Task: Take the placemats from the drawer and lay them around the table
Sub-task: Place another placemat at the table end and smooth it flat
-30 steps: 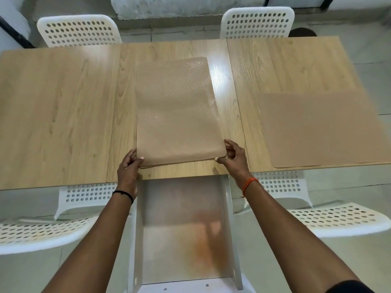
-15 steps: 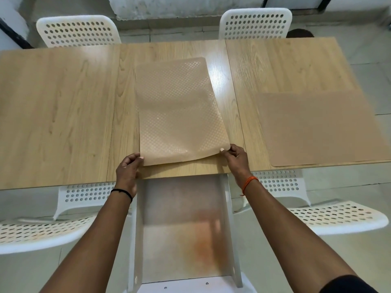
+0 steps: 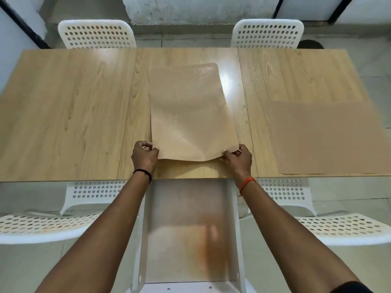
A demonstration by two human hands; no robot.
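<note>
Left hand (image 3: 144,156) and right hand (image 3: 238,158) are each pinching a near corner of the tan placemat (image 3: 191,115), which is sagging between them above the wooden table (image 3: 69,115): apparently light and limp, best gripped by corners.

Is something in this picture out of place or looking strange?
Two things. The placemat in the middle is not flat: both hands pinch its near corners and its near edge sags between them. The open drawer has a rusty orange stain on its bottom. The placemat on the right lies flat.
</note>
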